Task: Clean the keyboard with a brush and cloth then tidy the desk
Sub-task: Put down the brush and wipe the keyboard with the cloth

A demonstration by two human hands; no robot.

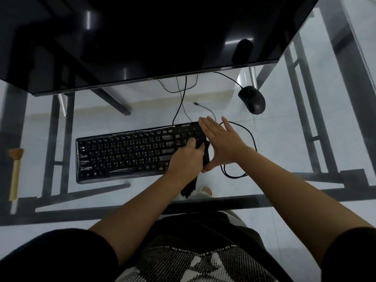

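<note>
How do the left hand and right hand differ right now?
The left hand is closed around a black cloth and presses it on the right end of the keyboard; the right hand holds nothing. The left hand's fingers are curled, while the right hand's are straight and spread flat. The left hand sits over the keys; the right hand braces the keyboard's right edge. Both are bare and touch the keyboard.
</note>
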